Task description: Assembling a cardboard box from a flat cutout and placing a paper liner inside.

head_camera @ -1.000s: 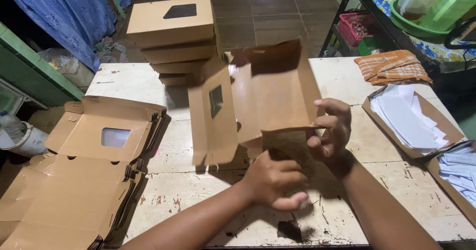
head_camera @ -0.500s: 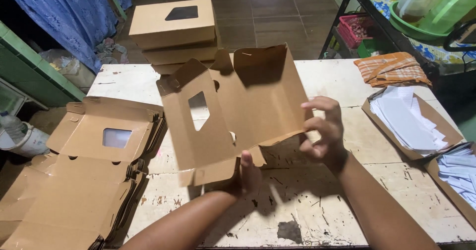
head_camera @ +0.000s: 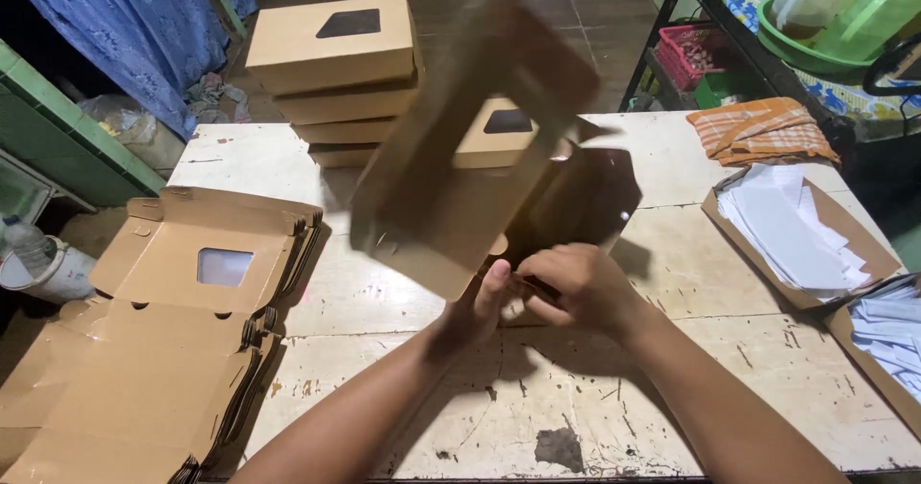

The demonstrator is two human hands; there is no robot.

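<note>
Hands (head_camera: 537,297) pinch the cardboard box's (head_camera: 451,187) lower edge (bare table (head_camera: 672,254) rightward).

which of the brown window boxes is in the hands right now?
The half-folded box raised at table centre, gripped at its lower edge by both hands. The others lie flat in the left pile or sit closed in the far stack.

Table (head_camera: 672,254): pale, worn top with dark chipped patches; fills the lower frame.
Floor (head_camera: 566,4): dark brown tiles beyond the table.
Curtain (head_camera: 144,33): blue patterned cloth, upper left.
Green wall (head_camera: 67,129): left edge, below the curtain.
Rack (head_camera: 691,23): dark metal frame, upper right, with a pink basket (head_camera: 686,52) underneath.
Light: even, shadows cast on the tabletop.
</note>
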